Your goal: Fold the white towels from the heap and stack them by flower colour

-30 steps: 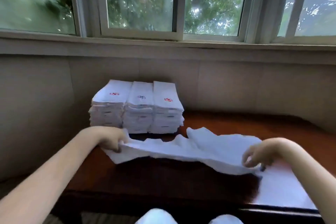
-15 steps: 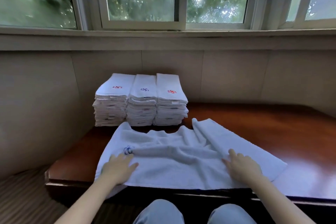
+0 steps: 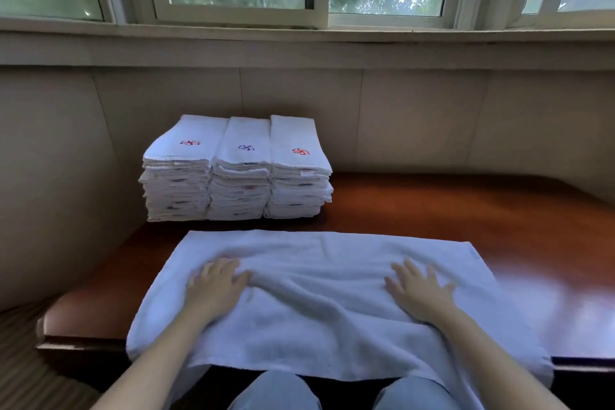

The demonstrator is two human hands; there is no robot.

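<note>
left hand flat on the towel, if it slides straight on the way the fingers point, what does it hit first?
The left hand points away and slightly right, so it would cross the spread towel, then a strip of bare table, and likely meet the three stacks of folded towels, probably the middle or right one; depth is unclear.

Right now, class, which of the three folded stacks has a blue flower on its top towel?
The middle stack: its flower is blue, while the left stack and right stack show reddish ones.
</note>
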